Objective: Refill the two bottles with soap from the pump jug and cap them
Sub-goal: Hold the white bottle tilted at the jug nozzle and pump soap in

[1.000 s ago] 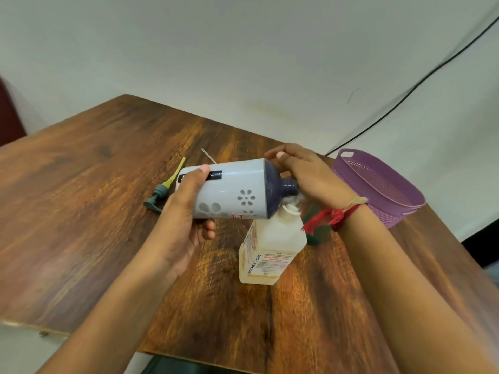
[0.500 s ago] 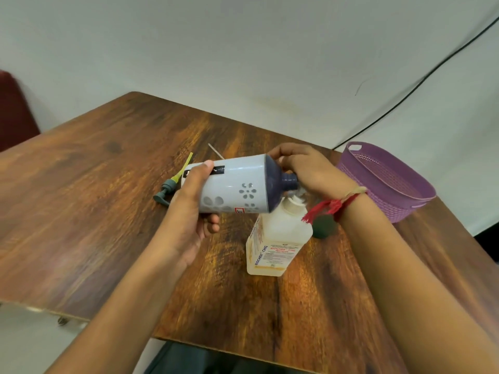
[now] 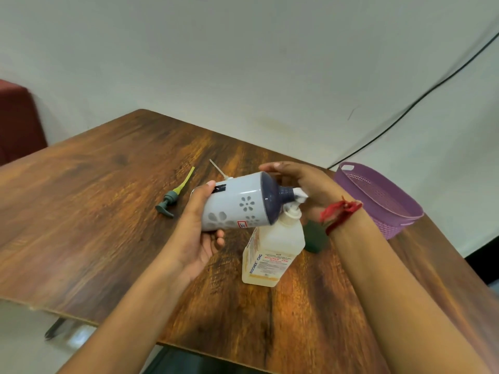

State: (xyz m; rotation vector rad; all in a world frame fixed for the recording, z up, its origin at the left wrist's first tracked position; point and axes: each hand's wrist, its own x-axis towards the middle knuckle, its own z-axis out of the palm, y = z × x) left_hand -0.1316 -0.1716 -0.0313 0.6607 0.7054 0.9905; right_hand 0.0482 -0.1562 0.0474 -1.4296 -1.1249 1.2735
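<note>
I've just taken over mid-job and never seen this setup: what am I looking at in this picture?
No machine: a person's two bare hands, filmed by one head-worn camera looking down. The left hand grips a grey flowered bottle tipped sideways, neck at the spout of the pump jug. The right hand rests on the jug's pump. On the wooden table are a loose green pump and a purple basket; a dark green item sits beside the jug, partly hidden by the wrist.

Palm-up left hand, fingers curled in a grip; palm-down right hand, fingers nearly straight.
</note>
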